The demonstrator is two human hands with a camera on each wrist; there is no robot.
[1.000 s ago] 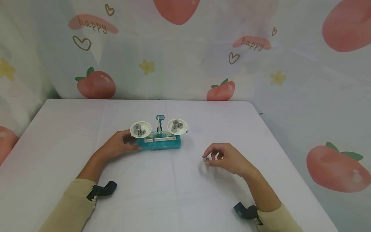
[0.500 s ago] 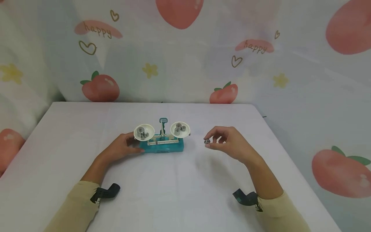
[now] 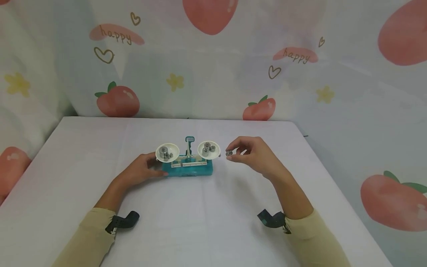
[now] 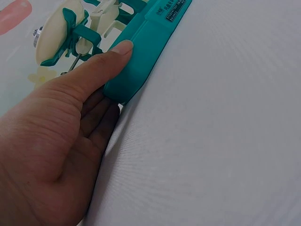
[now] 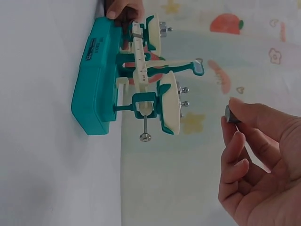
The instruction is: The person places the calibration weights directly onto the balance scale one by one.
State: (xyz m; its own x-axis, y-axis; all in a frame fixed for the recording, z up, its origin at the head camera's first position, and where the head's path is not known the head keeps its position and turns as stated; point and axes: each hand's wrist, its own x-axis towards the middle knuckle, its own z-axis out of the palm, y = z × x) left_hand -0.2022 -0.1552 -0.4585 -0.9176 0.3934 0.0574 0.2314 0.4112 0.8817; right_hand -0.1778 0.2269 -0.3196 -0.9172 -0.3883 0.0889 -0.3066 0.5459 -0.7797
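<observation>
A balance scale (image 3: 188, 171) with a teal base and two white pans stands on the table. My left hand (image 3: 138, 172) holds the left end of its base, thumb on the front face and fingers behind. Between thumb and fingertips of my right hand (image 3: 251, 152) is a small metal weight (image 5: 230, 114), raised just right of the right pan (image 3: 217, 149). That pan bears 3 metal weights (image 3: 205, 151). The left pan (image 3: 175, 150) carries one larger weight (image 3: 163, 152) and several small ones. In the left wrist view, my thumb (image 4: 106, 63) lies against the teal base.
White cloth covers the table (image 3: 186, 222). Behind it hangs a patterned curtain (image 3: 213, 74) with peaches and flowers. A screw knob (image 5: 145, 137) sticks out from the scale beam's right end. Dark wrist cameras (image 3: 271, 218) are strapped at both sleeves.
My right hand has lifted the weight and carried it away from me, then left to beside the right pan. My left hand keeps its hold on the base. The head view has shifted slightly.
</observation>
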